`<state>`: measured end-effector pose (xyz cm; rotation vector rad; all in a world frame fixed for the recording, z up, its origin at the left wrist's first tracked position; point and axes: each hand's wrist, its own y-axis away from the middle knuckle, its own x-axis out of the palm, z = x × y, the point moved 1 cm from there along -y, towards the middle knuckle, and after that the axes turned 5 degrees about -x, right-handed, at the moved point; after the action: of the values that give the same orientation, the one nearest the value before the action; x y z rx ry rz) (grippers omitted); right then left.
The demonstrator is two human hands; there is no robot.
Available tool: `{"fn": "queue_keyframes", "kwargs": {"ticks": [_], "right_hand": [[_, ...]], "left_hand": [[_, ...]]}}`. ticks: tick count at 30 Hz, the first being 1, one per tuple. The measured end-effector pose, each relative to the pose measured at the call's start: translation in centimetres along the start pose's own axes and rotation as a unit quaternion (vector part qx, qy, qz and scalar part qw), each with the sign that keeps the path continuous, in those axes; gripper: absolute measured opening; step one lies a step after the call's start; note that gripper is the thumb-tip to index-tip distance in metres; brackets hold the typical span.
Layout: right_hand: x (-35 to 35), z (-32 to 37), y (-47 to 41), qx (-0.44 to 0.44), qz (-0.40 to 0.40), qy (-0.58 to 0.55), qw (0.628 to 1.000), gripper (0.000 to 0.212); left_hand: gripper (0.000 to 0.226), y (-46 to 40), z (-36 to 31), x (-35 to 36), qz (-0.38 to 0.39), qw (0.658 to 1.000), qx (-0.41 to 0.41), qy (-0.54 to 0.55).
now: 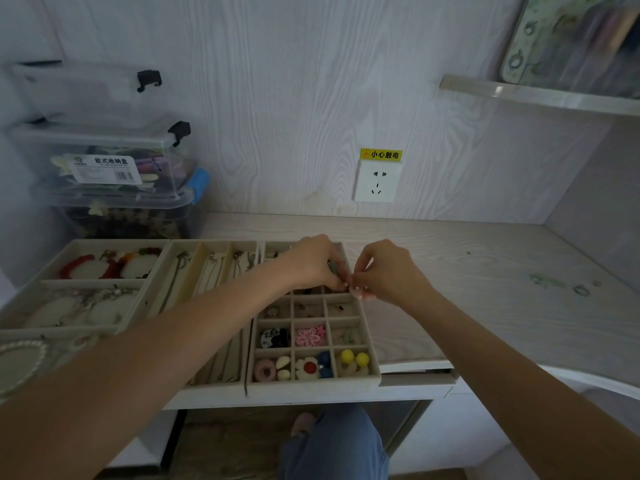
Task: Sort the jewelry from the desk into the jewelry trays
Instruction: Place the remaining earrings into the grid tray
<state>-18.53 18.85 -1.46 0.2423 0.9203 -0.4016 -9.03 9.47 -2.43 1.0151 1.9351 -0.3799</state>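
Both your left hand [317,263] and right hand [388,271] pinch something tiny over the grid tray [375,370]; fumble it and it drops into the wrong cell.

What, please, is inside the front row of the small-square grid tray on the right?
The beige grid tray holds a pink ring-shaped piece, a white flower with red centre and two yellow balls. The back squares are hidden under both hands.

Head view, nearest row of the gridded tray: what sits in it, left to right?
Pink ring-shaped donut charm → cream teardrop beads → white flower charm with red centre → dark blue beads → two yellow round beads, all in the beige gridded tray.
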Motion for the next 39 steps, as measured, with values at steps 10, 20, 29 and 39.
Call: {"fn": "queue_keyframes", "kwargs": {"ticks": [10, 20, 29, 39], "right_hand": [[0.0, -0.5, -0.2, 0.006, -0.011, -0.029, 1.000, 0.010], [1.5, 1.0, -0.8, -0.037, -0.042, 0.091, 0.994, 0.007], [2.1, 2.5, -0.3, -0.083, -0.029, 0.284, 0.955, 0.007], [1.3, 2.3, 0.2, -0.059, -0.017, 0.289, 0.956, 0.006]], "left_hand": [[0.030, -0.1, 0.2, -0.4, 0.013, 0.997, -0.059, 0.040], [0.026, 0.4, 1.2, -1.2, -0.021, 0.992, -0.106, 0.064], [0.024, -0.1, 0.6, -0.7, -0.009, 0.992, -0.120, 0.045], [0.024, -0.4, 0.4, -0.6, -0.007, 0.994, -0.098, 0.045]]}}
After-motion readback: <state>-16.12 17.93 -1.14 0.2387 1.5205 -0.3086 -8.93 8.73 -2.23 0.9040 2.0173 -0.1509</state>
